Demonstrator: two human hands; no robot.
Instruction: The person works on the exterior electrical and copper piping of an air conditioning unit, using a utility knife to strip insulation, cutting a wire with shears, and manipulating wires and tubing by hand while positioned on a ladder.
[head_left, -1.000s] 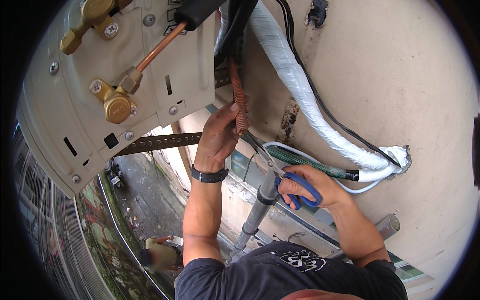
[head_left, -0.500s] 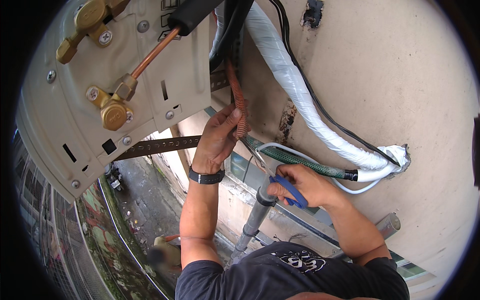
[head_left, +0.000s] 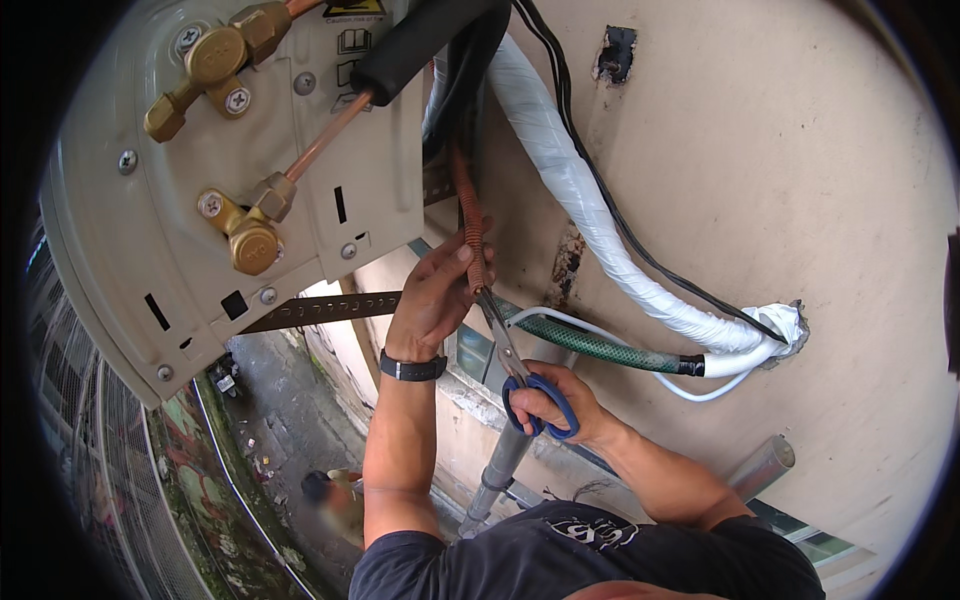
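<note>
My left hand (head_left: pixel 432 300) is closed around the lower part of an orange corrugated tube (head_left: pixel 463 185), thumb along its side. In my right hand (head_left: pixel 572 398) is a pair of scissors (head_left: pixel 508 352) with blue handles, my fingers through the loops. Its blades point up at the tube's lower end; whether they touch or enter it cannot be made out. A green braided hose (head_left: pixel 590 338) and a thin white tube (head_left: pixel 700 396) run just right of the blades toward the wall. The far side of the corrugated tube is hidden by my left fingers.
An outdoor air-conditioner unit (head_left: pixel 120 230) with brass valves (head_left: pixel 253 247) and a copper pipe (head_left: pixel 325 138) fills the upper left, on a slotted metal bracket (head_left: pixel 340 305). A white-wrapped pipe bundle (head_left: pixel 600 215) enters the wall (head_left: pixel 800 200). Far below, a person (head_left: pixel 340 505) stands in an alley.
My right hand has moved left and slightly down, turning the scissors so both handle loops show and the blades point up at the corrugated tube's end. My left hand keeps its hold.
</note>
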